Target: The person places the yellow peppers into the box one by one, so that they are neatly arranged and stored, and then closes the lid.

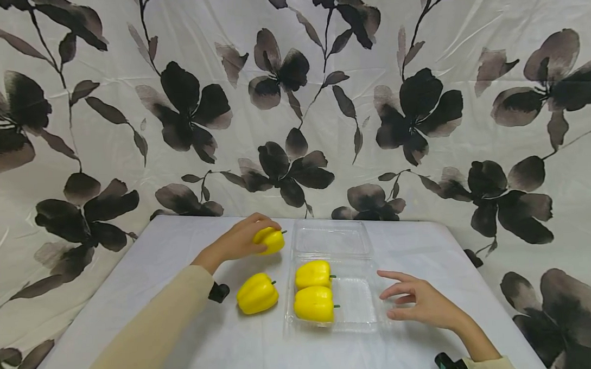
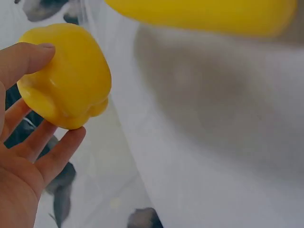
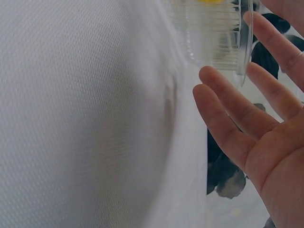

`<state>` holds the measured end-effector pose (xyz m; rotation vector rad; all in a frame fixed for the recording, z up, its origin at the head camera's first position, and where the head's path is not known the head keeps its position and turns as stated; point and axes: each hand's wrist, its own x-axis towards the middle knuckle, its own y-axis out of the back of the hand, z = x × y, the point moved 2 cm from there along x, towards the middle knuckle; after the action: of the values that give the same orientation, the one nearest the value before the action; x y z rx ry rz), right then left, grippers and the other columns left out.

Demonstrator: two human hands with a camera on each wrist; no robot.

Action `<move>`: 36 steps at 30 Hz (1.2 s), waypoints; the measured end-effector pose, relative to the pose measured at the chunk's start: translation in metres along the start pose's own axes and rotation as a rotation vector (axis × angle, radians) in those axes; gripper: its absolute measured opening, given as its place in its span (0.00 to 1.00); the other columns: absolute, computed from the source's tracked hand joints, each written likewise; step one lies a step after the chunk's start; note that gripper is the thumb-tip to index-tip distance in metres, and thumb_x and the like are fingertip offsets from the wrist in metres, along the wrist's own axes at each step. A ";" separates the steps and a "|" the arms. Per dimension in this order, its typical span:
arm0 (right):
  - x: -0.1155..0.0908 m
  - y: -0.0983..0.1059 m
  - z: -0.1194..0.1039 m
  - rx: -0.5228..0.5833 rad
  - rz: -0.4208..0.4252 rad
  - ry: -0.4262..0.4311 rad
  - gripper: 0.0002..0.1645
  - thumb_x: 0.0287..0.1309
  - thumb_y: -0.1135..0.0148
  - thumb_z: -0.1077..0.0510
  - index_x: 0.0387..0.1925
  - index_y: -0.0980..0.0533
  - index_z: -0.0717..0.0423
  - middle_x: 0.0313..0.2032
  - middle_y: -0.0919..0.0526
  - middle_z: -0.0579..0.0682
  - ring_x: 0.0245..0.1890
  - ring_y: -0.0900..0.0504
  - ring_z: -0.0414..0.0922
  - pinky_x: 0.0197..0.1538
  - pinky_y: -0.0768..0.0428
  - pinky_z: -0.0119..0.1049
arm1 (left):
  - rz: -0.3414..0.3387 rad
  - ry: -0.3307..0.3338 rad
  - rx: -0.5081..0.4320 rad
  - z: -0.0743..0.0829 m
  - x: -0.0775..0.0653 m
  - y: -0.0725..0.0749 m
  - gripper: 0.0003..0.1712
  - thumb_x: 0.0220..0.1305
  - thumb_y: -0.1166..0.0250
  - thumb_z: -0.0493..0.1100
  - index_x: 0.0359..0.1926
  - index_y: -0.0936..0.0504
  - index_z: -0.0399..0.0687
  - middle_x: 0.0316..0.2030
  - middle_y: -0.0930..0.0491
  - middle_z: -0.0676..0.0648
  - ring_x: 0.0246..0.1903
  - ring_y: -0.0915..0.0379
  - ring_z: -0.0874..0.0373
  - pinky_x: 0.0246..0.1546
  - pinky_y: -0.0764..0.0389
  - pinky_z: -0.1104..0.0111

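My left hand grips a yellow bell pepper at the table's far side, left of a clear plastic clamshell box. In the left wrist view the thumb lies on one side of that pepper and the fingertips touch its other side. Two yellow peppers, a far one and a near one, sit in the left half of the box, stems pointing right. Another yellow pepper lies on the table left of the box. My right hand holds nothing, its fingers spread beside the box's right edge.
The box's lid lies folded back toward the far edge of the white table. Behind the table hangs a pale cloth printed with dark flowers. Each wrist carries a small black device, the left one near the loose pepper.
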<state>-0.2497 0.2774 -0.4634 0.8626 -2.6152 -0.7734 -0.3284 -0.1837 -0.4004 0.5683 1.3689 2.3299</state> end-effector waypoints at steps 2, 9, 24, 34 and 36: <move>0.000 0.000 0.001 0.001 0.003 -0.001 0.17 0.61 0.21 0.56 0.51 0.12 0.53 0.77 0.34 0.65 0.63 0.18 0.44 0.58 0.13 0.46 | -0.001 -0.032 -0.003 0.010 0.005 0.000 0.31 0.66 0.25 0.35 0.68 0.21 0.57 0.67 0.28 0.44 0.66 0.28 0.42 0.70 0.27 0.42; 0.002 -0.001 0.002 -0.009 0.011 -0.009 0.17 0.61 0.21 0.56 0.51 0.12 0.53 0.77 0.33 0.62 0.64 0.19 0.45 0.58 0.13 0.46 | -0.035 -0.093 -0.016 0.047 0.020 0.000 0.31 0.67 0.24 0.37 0.68 0.21 0.61 0.69 0.29 0.47 0.68 0.30 0.44 0.70 0.26 0.44; 0.003 -0.002 0.003 -0.009 0.011 -0.032 0.17 0.61 0.21 0.55 0.51 0.12 0.51 0.77 0.33 0.61 0.62 0.20 0.36 0.58 0.13 0.46 | -0.165 -0.210 0.032 0.120 0.049 -0.026 0.31 0.69 0.26 0.42 0.69 0.23 0.67 0.72 0.31 0.49 0.68 0.29 0.47 0.70 0.25 0.48; 0.005 -0.002 0.008 -0.031 0.019 -0.045 0.17 0.61 0.21 0.54 0.52 0.12 0.50 0.77 0.33 0.60 0.67 0.22 0.55 0.58 0.13 0.42 | -0.199 -0.244 0.035 0.143 0.065 -0.050 0.32 0.68 0.25 0.43 0.70 0.23 0.70 0.72 0.30 0.51 0.68 0.28 0.50 0.70 0.25 0.52; 0.006 -0.002 0.010 -0.030 0.018 -0.042 0.17 0.61 0.22 0.54 0.52 0.12 0.50 0.77 0.33 0.59 0.67 0.22 0.58 0.58 0.13 0.41 | -0.205 -0.246 0.026 0.145 0.066 -0.054 0.32 0.68 0.25 0.43 0.70 0.22 0.69 0.71 0.29 0.51 0.68 0.28 0.50 0.70 0.25 0.53</move>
<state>-0.2571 0.2764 -0.4718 0.8214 -2.6367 -0.8326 -0.3029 -0.0200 -0.3740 0.6639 1.2797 2.0090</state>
